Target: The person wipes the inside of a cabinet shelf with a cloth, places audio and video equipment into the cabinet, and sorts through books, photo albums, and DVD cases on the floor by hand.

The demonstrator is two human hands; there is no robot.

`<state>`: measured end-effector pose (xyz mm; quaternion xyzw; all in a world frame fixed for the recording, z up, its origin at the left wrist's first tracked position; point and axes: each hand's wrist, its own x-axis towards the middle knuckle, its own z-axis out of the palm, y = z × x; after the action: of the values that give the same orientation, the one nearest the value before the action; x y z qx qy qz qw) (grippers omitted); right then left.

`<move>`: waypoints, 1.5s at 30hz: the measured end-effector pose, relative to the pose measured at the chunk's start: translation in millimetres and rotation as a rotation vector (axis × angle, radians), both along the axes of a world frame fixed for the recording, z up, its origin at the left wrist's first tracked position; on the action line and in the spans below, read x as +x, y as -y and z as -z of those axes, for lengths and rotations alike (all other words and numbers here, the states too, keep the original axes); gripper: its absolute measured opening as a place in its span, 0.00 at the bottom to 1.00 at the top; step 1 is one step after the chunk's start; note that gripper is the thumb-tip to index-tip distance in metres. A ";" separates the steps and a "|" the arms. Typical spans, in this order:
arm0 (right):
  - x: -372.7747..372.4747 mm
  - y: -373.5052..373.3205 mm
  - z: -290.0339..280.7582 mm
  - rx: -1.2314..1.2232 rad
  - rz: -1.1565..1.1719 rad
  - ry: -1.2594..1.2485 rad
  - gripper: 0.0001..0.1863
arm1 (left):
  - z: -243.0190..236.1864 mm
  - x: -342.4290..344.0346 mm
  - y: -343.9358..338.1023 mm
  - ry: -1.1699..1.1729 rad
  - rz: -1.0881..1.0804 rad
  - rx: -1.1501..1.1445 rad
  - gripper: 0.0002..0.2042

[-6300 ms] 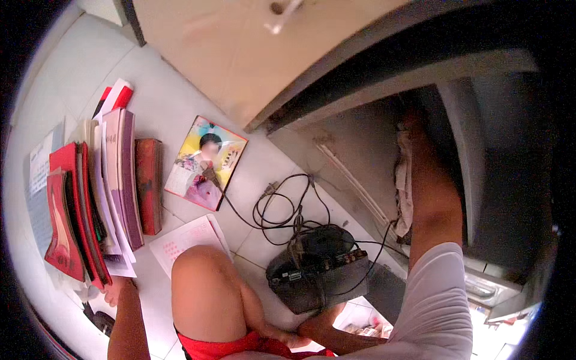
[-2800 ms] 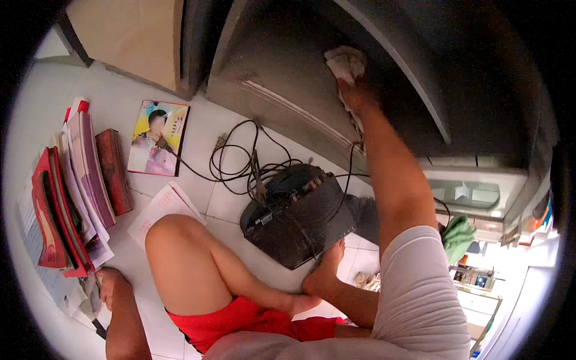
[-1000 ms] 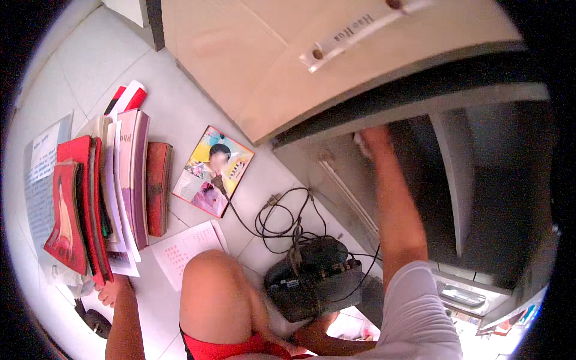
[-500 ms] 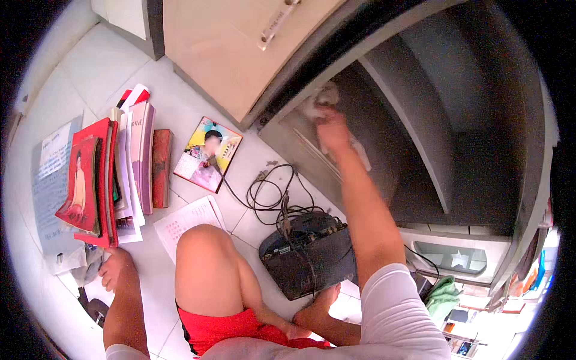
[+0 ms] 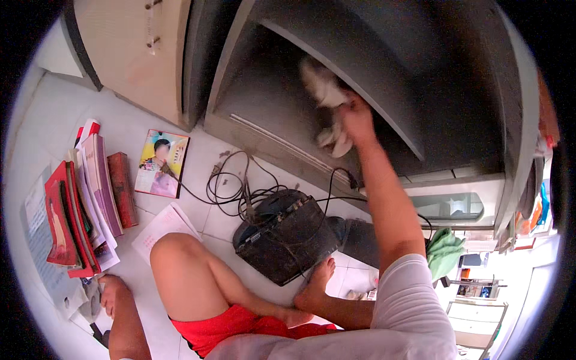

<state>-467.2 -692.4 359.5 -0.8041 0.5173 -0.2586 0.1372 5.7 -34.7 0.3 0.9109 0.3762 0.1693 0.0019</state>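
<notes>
Inside the open grey cabinet (image 5: 252, 90), my right hand (image 5: 357, 120) is closed round a whitish cloth (image 5: 327, 90). Part of the cloth hangs below my fingers, and motion blurs its upper end. Beneath a slanting shelf board (image 5: 354, 78), the hand reaches deep into the lower compartment. Down at the left, my left hand (image 5: 114, 294) rests at floor level with nothing visible in its grasp, its fingers stretched downward. Beside it are a crumpled greyish-white thing (image 5: 91, 302) and the near end of a row of books and albums (image 5: 72, 222).
A black electronic box (image 5: 288, 240) with tangled cables (image 5: 243, 186) lies on the tiled floor before the cabinet. Left of the cables is a picture-covered book (image 5: 162, 163). Papers (image 5: 165, 231) lie by my knee. A green cloth (image 5: 445, 249) hangs at the right.
My view has swung right, so the floor things appear farther left. My right hand has moved with the cloth farther into the compartment, close under the shelf. The left hand stays by the books.
</notes>
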 end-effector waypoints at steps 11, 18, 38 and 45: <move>-18.9 181.3 48.4 -0.282 0.072 -0.847 0.23 | 24.1 -9.9 -24.9 -0.074 -0.169 0.076 0.44; -43.8 231.2 85.0 -0.169 0.085 -0.927 0.23 | -33.2 -13.4 -22.3 -0.175 -0.211 -0.135 0.40; -100.8 -103.4 40.4 0.203 -0.022 -0.801 0.18 | -120.0 -34.3 79.2 -0.211 -0.014 -0.324 0.39; -176.1 -30.6 35.9 0.230 0.240 -1.067 0.22 | -85.2 -51.6 88.8 -0.269 0.097 -0.351 0.38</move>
<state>-643.4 -661.7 323.6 -0.7389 0.6278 0.2285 -0.0873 -45.9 -123.5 85.5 0.9280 0.3526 -0.0222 0.1185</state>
